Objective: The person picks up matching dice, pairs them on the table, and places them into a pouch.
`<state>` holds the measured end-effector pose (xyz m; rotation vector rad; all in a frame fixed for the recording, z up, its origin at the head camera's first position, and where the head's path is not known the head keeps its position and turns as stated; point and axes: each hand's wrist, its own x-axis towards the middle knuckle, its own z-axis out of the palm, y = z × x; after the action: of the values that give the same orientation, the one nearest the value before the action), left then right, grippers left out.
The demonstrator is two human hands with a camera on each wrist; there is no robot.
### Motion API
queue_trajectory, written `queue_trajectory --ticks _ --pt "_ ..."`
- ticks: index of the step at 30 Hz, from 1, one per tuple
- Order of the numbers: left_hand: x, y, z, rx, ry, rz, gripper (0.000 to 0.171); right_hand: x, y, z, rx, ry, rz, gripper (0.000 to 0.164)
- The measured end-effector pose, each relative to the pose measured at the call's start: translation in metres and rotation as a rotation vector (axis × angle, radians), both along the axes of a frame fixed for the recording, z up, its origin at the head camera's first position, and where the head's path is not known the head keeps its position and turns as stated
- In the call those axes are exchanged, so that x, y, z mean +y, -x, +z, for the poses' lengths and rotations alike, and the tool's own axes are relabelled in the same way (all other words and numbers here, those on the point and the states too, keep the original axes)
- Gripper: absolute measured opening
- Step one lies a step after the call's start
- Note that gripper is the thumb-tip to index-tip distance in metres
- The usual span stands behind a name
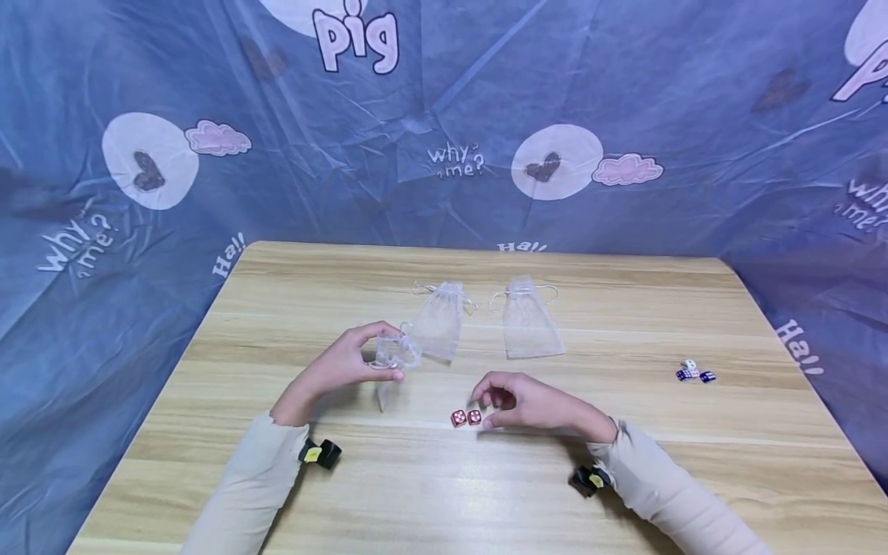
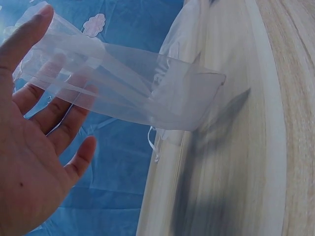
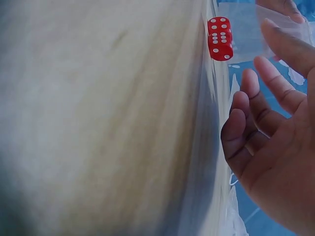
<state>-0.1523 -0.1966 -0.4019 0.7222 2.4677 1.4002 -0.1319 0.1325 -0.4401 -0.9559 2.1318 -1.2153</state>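
Two red dice [image 1: 459,418] lie on the wooden table [image 1: 624,308] just to the left of the right hand's [image 1: 527,401] fingertips, and that hand is clearly the nearer of the two. The dice sit side by side, close together (whether they touch is hard to tell), so the pair's long axis runs left to right, roughly in line with the reach of the right hand's forearm. The die on the right is the one next to the thumb and index finger. Those fingers are loosely curved, with a moderate gap between index fingertip and thumb, and hold nothing.

The left hand [image 1: 340,361] grips a sheer drawstring pouch [image 2: 128,93] near its top end, thumb on one side and fingers on the other, spread fairly wide. The pouch hangs to the left of the dice and a little farther from the person, its bottom end pointing down toward the tabletop.

The dice are bright red and glossy, with rounded corners and white pips. The pouch is whitish, thin enough that fingers show through it, and lightly creased along its length.
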Motion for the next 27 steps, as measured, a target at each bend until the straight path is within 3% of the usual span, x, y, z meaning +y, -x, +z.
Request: queue_trajectory --ticks 12,19,27 --pt "-0.003 0.000 0.000 -0.004 -0.003 0.008 0.045 -0.004 0.000 -0.001 0.012 -0.062 0.002 0.033" --pt "-0.004 0.000 0.000 0.004 -0.001 0.001 0.045 -0.007 -0.001 -0.002 0.106 -0.097 0.014 0.031" --pt "-0.003 0.000 -0.002 0.008 0.009 -0.008 0.045 -0.012 -0.002 -0.004 0.234 -0.221 -0.002 0.026"
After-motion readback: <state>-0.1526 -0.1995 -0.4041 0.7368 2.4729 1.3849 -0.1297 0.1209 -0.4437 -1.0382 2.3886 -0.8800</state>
